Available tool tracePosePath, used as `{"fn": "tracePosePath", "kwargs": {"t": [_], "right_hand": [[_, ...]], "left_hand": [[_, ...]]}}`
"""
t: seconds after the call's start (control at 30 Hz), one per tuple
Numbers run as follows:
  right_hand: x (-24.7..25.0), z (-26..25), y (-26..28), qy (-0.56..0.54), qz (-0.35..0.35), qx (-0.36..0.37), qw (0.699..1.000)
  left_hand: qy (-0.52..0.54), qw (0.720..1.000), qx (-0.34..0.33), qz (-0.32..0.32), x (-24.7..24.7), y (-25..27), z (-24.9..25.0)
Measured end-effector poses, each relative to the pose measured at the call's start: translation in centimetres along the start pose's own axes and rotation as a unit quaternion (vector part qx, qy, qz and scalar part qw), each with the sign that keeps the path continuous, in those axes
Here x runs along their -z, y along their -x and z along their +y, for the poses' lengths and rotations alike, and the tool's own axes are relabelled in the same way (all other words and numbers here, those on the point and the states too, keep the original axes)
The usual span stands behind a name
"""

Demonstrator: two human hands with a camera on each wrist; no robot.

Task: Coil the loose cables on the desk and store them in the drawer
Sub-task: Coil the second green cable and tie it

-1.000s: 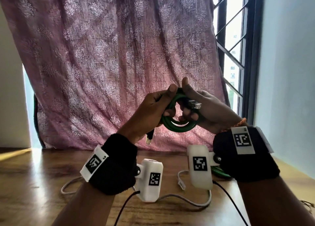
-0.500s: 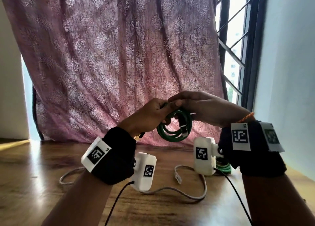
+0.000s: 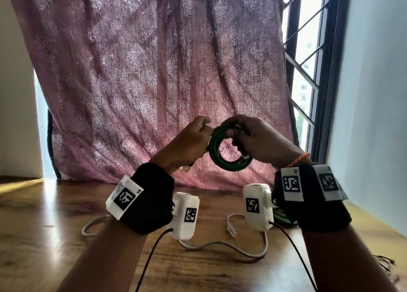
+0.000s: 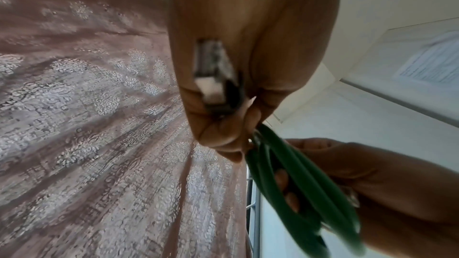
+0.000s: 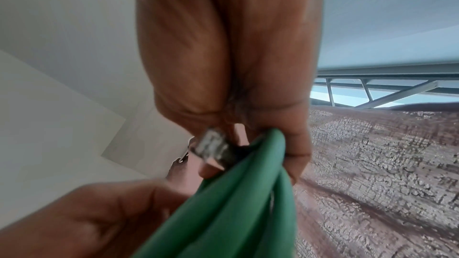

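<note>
Nearly coiled: green cable (image 3: 229, 150) wound in several loops, held upright in the air above the surface (image 3: 55, 236), in front of the curtain (image 3: 154, 71). Left hand (image 3: 189, 144) clenched on the coil's left side, one plug (image 4: 213, 77) sticking out below its curled fingers. Right hand (image 3: 257, 142) gripping the top right of the loops, the other plug (image 5: 213, 150) trapped against them. Probably just the ends left to tuck. White cable (image 3: 220, 247) lying loose on the surface, not yet coiled. More green cable (image 3: 284, 219) behind the right wrist, partly hidden. No drawer in view; storing apparently all still to do.
</note>
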State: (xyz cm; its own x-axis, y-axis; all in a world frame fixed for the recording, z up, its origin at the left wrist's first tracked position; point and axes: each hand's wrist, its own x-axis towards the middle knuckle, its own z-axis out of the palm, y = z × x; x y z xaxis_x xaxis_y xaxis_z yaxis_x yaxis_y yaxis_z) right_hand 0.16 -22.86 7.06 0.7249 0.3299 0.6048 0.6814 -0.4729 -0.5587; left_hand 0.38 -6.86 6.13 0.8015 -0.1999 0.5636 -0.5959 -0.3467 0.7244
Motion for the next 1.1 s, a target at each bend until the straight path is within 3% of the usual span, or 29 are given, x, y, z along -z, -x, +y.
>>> {"fn": "tracePosePath", "kwargs": {"t": [0.13, 0.27, 0.4, 0.5, 0.63, 0.8, 0.93, 1.03, 1.1], "right_hand": [[1.3, 0.0, 0.4, -0.039, 0.062, -0.011, 0.997], [2.1, -0.2, 0.8, -0.077, 0.079, -0.001, 0.994], [2.2, -0.4, 1.0, -0.102, 0.076, 0.016, 0.992], [2.0, -0.5, 1.0, -0.107, 0.08, 0.027, 0.991], [2.1, -0.3, 0.8, -0.141, 0.118, 0.031, 0.983], [1.9, -0.9, 0.9, -0.135, 0.122, 0.046, 0.982], [1.8, -1.6, 1.1, -0.121, 0.119, 0.058, 0.984], [1.6, -1.7, 0.9, -0.124, 0.13, 0.065, 0.982], [1.4, -1.5, 0.8, -0.119, 0.138, 0.064, 0.981]], "left_hand": [[-0.014, 0.996, -0.024, -0.08, 1.2, 0.2, -0.3], [-0.02, 0.992, -0.01, -0.127, 1.9, 0.5, -0.5], [0.003, 0.999, 0.0, -0.041, 1.3, 0.5, -0.8], [0.102, 0.995, 0.011, 0.001, 0.2, 0.5, -1.0], [0.284, 0.957, 0.037, 0.048, -0.7, 0.2, -0.6], [0.393, 0.913, 0.067, 0.086, -1.8, 0.1, 0.0], [0.465, 0.88, 0.086, 0.039, -1.2, 0.1, 0.4], [0.435, 0.893, 0.101, -0.057, -0.7, 0.4, 0.4], [0.407, 0.902, 0.116, -0.087, -0.5, 0.5, 0.1]]}}
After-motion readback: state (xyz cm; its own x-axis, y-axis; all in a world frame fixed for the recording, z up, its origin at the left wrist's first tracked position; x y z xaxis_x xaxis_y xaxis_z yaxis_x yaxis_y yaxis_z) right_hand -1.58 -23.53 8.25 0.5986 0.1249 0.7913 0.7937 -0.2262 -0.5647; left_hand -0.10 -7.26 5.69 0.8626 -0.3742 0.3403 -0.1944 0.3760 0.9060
